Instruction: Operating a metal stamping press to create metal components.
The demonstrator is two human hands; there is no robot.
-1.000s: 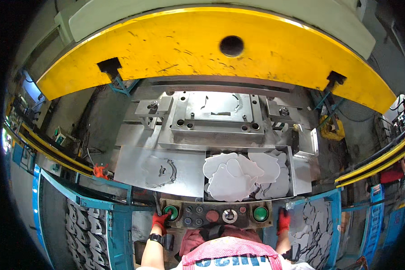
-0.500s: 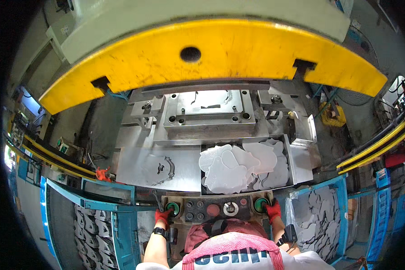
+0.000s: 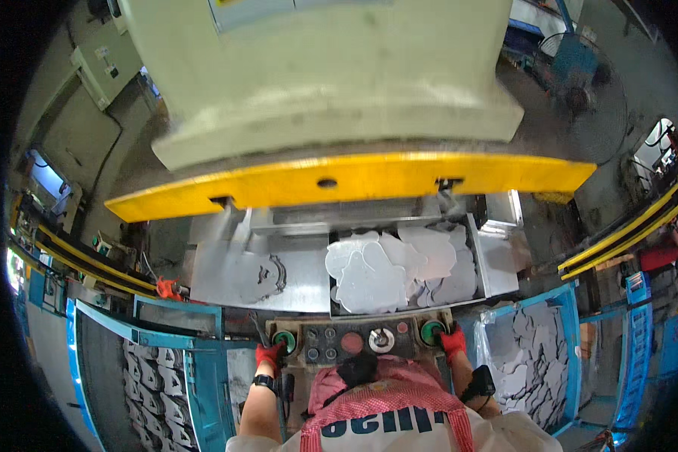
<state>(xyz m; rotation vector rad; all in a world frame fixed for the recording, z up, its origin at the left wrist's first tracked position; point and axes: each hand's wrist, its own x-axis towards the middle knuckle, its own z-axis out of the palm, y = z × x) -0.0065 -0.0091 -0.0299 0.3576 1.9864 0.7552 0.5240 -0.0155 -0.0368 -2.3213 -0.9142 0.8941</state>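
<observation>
Left hand (image 3: 269,357), right hand (image 3: 453,343), both at green buttons (image 3: 432,332), cannot tell either grip's width

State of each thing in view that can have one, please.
Left grip: red glove, reaching onto the left green button
Right grip: red glove, reaching onto the right green button
Both green buttons: partly covered; pressed or not, unclear
Yellow beam: low, blocking the view behind it
Metal tray: open, loaded
Flat pieces: loosely piled, overlapping
Left blue bin: open, holding shaped parts
Right blue bin: open, filled with loose grey pieces
</observation>
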